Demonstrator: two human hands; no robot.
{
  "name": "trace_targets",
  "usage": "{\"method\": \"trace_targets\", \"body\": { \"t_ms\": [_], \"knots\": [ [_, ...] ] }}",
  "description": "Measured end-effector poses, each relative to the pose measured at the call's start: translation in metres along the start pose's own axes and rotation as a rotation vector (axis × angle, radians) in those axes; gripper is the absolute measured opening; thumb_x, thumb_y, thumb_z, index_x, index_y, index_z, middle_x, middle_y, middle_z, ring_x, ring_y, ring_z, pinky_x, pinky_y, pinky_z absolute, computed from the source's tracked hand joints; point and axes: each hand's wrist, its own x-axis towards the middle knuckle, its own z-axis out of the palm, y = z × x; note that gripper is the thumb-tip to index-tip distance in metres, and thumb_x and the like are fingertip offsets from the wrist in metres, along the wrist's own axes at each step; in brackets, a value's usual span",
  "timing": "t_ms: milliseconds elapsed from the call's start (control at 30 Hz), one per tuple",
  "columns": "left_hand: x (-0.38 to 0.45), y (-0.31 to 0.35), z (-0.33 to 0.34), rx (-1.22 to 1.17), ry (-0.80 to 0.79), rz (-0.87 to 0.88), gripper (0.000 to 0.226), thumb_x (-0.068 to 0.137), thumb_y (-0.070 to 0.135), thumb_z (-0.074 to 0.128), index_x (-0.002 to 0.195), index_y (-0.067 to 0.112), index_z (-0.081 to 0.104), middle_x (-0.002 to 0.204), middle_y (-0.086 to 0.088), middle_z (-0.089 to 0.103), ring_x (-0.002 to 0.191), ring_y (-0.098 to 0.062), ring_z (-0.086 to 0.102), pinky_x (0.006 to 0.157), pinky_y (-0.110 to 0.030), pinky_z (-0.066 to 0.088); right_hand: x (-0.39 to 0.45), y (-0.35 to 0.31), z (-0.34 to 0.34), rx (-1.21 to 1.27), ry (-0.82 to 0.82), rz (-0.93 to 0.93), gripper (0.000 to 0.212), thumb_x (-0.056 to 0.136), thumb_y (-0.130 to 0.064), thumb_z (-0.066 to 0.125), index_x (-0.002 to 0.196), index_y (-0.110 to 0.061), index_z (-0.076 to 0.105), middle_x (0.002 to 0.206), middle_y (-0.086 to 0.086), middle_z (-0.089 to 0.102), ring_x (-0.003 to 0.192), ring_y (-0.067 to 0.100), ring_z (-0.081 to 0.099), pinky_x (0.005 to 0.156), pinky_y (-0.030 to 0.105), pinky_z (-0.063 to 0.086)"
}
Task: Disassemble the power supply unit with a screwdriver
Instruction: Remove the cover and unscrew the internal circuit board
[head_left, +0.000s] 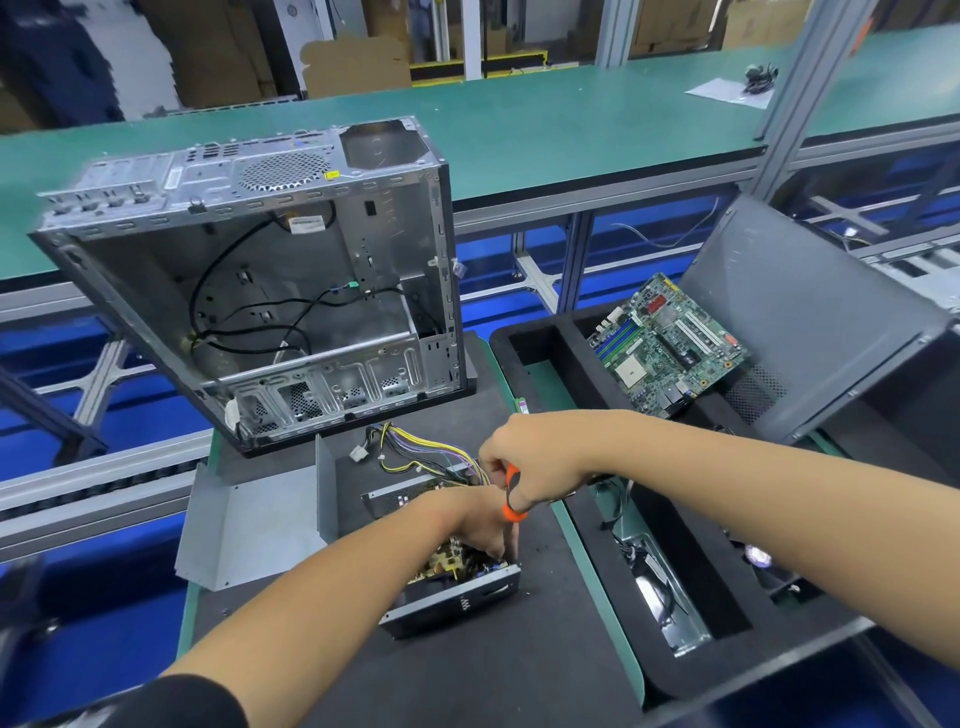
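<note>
The power supply unit (457, 597) lies open on the black mat, its brown circuit board (441, 561) exposed and a bundle of yellow and purple wires (426, 449) trailing toward the case. My right hand (524, 457) grips the orange-and-black handle of a screwdriver (511, 493), held upright with its shaft pointing down into the unit's near right corner. My left hand (467, 517) reaches into the unit, fingers down by the screwdriver's tip; what they touch is hidden. The unit's grey metal cover (249, 525) lies to the left.
An emptied computer case (249, 291) stands tilted behind the unit. At right, a black foam tray (545, 343) holds a motherboard (670, 343), a grey side panel (810, 322) and other parts in slots. A green conveyor table (519, 130) runs across the back.
</note>
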Motion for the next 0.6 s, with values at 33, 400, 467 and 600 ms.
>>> {"method": "trace_targets", "body": {
  "t_ms": [33,400,467,600],
  "knots": [
    [-0.002,0.001,0.000,-0.035,0.016,0.007,0.029,0.084,0.008,0.062,0.111,0.014,0.071,0.112,-0.001,0.070,0.097,-0.011,0.060,0.064,-0.001,0.038,0.000,0.001,0.000,0.007,0.006,-0.004,0.016,0.080,-0.021,0.065,0.092,-0.012,0.059,0.087,0.008,0.067,0.078,0.030,0.068,0.056,0.029,0.047],
    [0.000,0.000,0.007,-0.038,0.134,0.006,0.018,0.081,0.013,0.069,0.098,0.008,0.073,0.100,-0.006,0.072,0.094,-0.020,0.064,0.078,-0.025,0.049,-0.007,0.008,-0.015,0.148,0.017,0.062,0.020,0.080,-0.017,0.069,0.094,-0.005,0.059,0.055,0.000,0.055,0.024,0.006,0.045,0.026,0.010,0.025],
    [-0.002,0.000,0.008,-0.037,0.141,0.011,0.017,0.081,0.014,0.070,0.097,0.009,0.074,0.098,-0.004,0.073,0.093,-0.020,0.064,0.080,-0.027,0.050,-0.006,0.008,-0.015,0.131,0.032,0.053,0.020,0.080,-0.019,0.070,0.092,-0.007,0.060,0.057,-0.002,0.057,0.032,0.009,0.053,0.029,0.012,0.030],
    [-0.002,0.001,0.011,-0.017,0.164,0.021,0.016,0.081,0.016,0.071,0.095,0.010,0.074,0.097,-0.004,0.073,0.091,-0.020,0.064,0.081,-0.031,0.051,-0.004,0.012,-0.012,0.100,0.033,0.042,0.018,0.078,-0.024,0.069,0.087,-0.011,0.060,0.069,0.004,0.067,0.062,0.025,0.069,0.049,0.021,0.042]
  ]
}}
